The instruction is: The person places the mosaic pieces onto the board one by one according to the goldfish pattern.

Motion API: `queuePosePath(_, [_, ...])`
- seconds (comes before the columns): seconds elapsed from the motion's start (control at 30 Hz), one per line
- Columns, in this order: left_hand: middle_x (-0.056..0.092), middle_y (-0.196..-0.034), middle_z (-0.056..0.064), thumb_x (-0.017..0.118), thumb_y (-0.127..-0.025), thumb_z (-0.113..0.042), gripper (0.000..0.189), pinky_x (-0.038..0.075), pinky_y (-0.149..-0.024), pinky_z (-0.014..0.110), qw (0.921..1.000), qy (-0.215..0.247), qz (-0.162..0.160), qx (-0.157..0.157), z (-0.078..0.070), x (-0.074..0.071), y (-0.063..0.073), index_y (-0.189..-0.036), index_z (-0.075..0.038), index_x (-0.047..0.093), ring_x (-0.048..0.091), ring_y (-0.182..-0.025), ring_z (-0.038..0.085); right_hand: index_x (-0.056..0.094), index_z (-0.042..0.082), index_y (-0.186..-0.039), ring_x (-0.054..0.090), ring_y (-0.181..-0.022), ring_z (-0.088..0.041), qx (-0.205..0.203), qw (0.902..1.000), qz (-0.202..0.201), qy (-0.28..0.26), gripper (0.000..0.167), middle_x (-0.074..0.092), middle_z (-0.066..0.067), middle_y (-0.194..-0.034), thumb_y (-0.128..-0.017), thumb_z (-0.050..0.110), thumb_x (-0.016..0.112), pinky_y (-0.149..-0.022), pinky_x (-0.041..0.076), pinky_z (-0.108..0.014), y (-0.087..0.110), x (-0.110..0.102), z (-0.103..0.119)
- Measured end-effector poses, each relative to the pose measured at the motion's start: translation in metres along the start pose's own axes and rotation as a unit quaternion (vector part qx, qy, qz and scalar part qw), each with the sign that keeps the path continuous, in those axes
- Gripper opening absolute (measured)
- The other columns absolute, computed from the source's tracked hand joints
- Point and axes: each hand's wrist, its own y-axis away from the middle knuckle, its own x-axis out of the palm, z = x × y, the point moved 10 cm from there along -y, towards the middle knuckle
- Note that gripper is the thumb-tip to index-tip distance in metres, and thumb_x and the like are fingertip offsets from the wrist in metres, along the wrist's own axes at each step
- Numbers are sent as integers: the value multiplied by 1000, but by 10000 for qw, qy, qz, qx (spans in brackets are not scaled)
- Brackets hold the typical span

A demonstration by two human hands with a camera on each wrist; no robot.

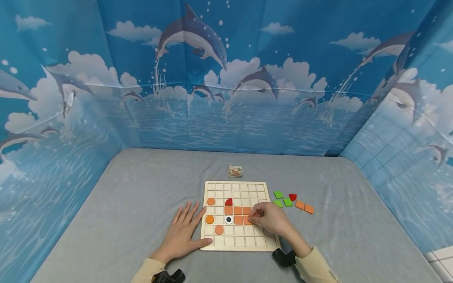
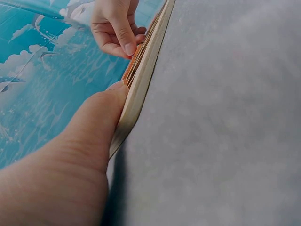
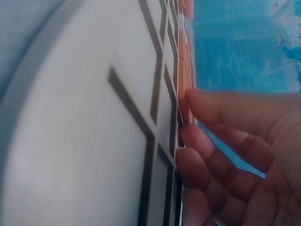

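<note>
I see left hand (image 1: 181,234) grip spread, thumb on wooden grid board (image 1: 240,240) | right hand (image 1: 270,217) grip pinching orange square tile (image 1: 245,221), lower orange row's right end

At lower centre, the grid board (image 1: 244,248) is showing smooth, matt pale wood and the orange tiles (image 1: 238,220) are looking smooth; the grey cover (image 1: 159,177) is appearing as matt cloth, the dolphin backdrop (image 1: 212,125) at top as smooth, creased fabric.

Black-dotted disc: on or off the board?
On: the disc lies within one grid cell of the board, just left of an orange square.
</note>
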Motion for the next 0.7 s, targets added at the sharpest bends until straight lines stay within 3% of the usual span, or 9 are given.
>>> queuePosePath(0.27, [17, -157, 6, 48, -79, -77, 95, 0, -112, 47, 10000, 51, -14, 65, -2, -1, 1, -152, -20, 27, 2, -143, 28, 69, 20, -77, 49, -57, -10, -36, 9993, -20, -381, 9, 57, 10, -69, -83, 20, 75, -49, 41, -26, 7, -12, -5])
queuePosePath(0.4, [18, -156, 7, 49, -79, -76, 95, 0, -112, 47, 9999, 60, -60, 96, -2, -1, 1, -152, -19, 28, 3, -143, 28, 69, 17, -81, 47, -53, -11, 71, 9984, -300, -470, 6, 58, 6, -67, -86, 19, 72, -44, 39, -25, 14, -31, -14])
queuePosePath(0.57, [20, -156, 8, 50, -79, -75, 94, 2, -112, 48, 9998, 87, -121, 124, -3, -3, 1, -151, -17, 30, 5, -143, 30, 70, 13, -84, 50, -57, -12, 328, 9962, -779, -212, 5, 60, 6, -69, -86, 16, 72, -46, 42, -25, 26, -57, -31])
queuePosePath(0.7, [22, -155, 9, 50, -80, -75, 94, 4, -112, 50, 9997, 9, -202, 165, -3, -4, 1, -150, -16, 32, 8, -143, 31, 70, 10, -86, 51, -60, -14, 641, 9937, -909, -121, 5, 60, 4, -72, -85, 15, 73, -45, 42, -26, 38, -69, -47])
